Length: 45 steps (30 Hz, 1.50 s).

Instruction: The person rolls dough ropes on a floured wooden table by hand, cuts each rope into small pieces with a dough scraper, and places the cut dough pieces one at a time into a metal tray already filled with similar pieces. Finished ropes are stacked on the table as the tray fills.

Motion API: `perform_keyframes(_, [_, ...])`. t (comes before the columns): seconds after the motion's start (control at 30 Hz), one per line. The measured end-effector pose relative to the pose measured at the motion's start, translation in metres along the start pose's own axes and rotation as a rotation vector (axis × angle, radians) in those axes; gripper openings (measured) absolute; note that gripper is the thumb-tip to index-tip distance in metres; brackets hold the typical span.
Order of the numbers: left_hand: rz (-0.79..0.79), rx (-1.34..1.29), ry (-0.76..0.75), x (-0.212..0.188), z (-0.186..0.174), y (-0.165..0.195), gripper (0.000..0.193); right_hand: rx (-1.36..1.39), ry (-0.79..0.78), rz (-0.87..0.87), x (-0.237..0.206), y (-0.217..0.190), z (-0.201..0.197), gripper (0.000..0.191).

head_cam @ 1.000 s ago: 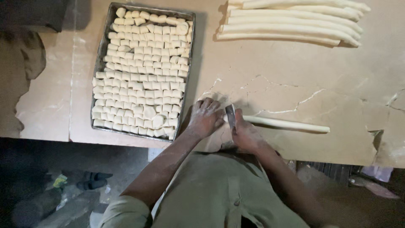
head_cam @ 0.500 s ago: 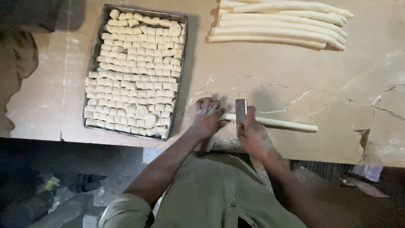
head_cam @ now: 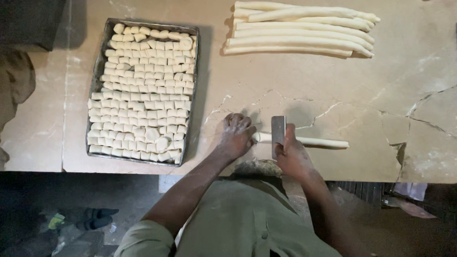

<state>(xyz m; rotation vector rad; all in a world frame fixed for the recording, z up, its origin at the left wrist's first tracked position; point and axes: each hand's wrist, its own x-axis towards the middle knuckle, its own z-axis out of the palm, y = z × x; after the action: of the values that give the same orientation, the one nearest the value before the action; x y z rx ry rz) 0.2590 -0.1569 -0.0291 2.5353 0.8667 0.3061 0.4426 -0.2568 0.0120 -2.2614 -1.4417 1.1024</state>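
Note:
A long thin dough rope [head_cam: 320, 142] lies on the cracked tan worktop [head_cam: 295, 100] near its front edge. My right hand [head_cam: 291, 154] grips a flat metal scraper [head_cam: 278, 133], its blade standing across the rope. My left hand [head_cam: 236, 135] rests with curled fingers on the rope's left end, beside the blade. To the left stands a metal tray [head_cam: 96, 81] packed with several rows of small cut dough pieces [head_cam: 143, 90].
Several long dough ropes [head_cam: 300, 28] are stacked at the back of the worktop. A dark box [head_cam: 28, 21] sits at the far left corner. The table's front edge runs just under my hands, with dark floor and a shoe [head_cam: 95, 219] below.
The scraper has lifted from a low, tilted position to standing upright over the rope. My left hand has stayed on the rope's left end.

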Motion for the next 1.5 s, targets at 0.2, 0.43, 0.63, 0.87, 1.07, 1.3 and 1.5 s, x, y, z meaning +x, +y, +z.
perform_keyframes(0.2, [0.064,0.000,0.029,0.010,0.010,0.011,0.039,0.113,0.041,-0.050,-0.007,0.017,-0.010,0.053])
perform_keyframes(0.43, [0.063,0.016,-0.047,0.027,0.028,0.031,0.042,0.034,0.044,0.022,-0.019,0.039,-0.026,0.055])
perform_keyframes(0.63, [0.053,-0.013,-0.151,0.039,0.038,0.050,0.054,0.041,-0.082,0.055,-0.024,0.052,-0.047,0.058])
perform_keyframes(0.87, [0.112,0.000,-0.118,0.055,0.049,0.074,0.056,-0.046,-0.026,0.165,-0.033,0.074,-0.063,0.055])
perform_keyframes(1.07, [0.107,-0.069,-0.083,0.069,0.061,0.100,0.063,0.027,0.024,0.206,-0.035,0.101,-0.079,0.041])
perform_keyframes(1.3, [0.088,0.025,-0.147,0.085,0.081,0.123,0.044,0.011,-0.004,0.209,-0.038,0.125,-0.095,0.048])
perform_keyframes(1.5, [0.084,0.030,-0.146,0.100,0.093,0.143,0.043,0.080,0.008,0.276,-0.036,0.154,-0.108,0.038])
